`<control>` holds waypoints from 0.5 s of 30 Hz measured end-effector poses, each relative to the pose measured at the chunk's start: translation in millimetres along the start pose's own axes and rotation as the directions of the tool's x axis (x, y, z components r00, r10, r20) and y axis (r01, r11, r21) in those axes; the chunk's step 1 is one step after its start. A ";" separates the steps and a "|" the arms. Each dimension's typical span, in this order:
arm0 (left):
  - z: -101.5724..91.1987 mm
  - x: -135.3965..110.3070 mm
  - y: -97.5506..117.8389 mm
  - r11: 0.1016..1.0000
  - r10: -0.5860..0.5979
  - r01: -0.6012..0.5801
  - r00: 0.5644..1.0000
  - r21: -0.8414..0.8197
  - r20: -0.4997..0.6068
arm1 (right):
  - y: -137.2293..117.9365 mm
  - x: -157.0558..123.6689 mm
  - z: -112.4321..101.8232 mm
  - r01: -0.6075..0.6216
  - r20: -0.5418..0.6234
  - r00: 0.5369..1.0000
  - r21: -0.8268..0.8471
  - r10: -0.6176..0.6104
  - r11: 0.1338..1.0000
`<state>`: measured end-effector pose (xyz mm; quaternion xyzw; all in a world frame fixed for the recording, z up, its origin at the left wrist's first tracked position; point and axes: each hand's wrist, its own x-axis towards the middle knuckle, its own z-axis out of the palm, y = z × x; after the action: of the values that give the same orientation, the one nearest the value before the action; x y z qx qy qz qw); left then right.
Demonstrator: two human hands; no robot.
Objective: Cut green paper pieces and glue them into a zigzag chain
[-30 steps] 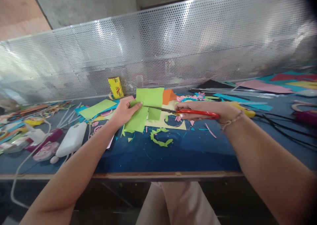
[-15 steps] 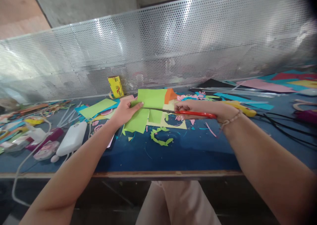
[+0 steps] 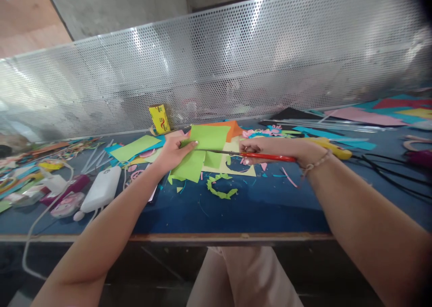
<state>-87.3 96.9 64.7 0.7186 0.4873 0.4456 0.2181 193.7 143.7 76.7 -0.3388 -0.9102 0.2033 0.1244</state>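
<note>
My left hand [image 3: 172,153] pinches a sheet of green paper [image 3: 199,154] above the blue table [image 3: 256,208], thumb on top. My right hand [image 3: 280,148] is closed on red-handled scissors [image 3: 259,156], whose blades reach left into the sheet near my left thumb. A cut strip of the green sheet hangs down under the blades. Below the paper lie a pale yellow sheet [image 3: 236,168] and a curled green paper scrap [image 3: 221,191].
A perforated metal screen [image 3: 236,59] walls the table's far side. On the left are a white power bank [image 3: 101,190] with cable, a tape roll [image 3: 67,206] and paper scraps. A yellow packet [image 3: 159,119] leans on the screen. Coloured sheets [image 3: 364,118], yellow scissors [image 3: 332,148] and black cables [image 3: 388,172] lie right.
The scissors and my right hand have slid a little to the left, deeper into the green sheet. My left hand keeps its grip on the paper.
</note>
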 end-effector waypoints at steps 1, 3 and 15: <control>0.1 0.1 -0.1 1.000 -0.003 0.003 1.000 -0.001 0.008 | -2.9 -0.4 -0.4 0.002 0.090 0.996 0.001 -0.002 1.000; 0.1 0.2 -0.1 1.000 -0.012 0.012 1.000 -0.006 0.011 | -7.8 -1.2 -1.1 -0.014 0.183 0.983 0.008 0.012 1.000; -1.4 1.0 -1.1 0.994 -0.060 0.063 0.998 -0.086 0.037 | -17.0 -3.8 -1.7 -0.068 0.197 0.979 0.060 0.055 0.996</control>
<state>-88.9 98.1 65.1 0.7005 0.4855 0.4473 0.2712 187.5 130.0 85.6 -0.3410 -0.8997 0.2696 0.0394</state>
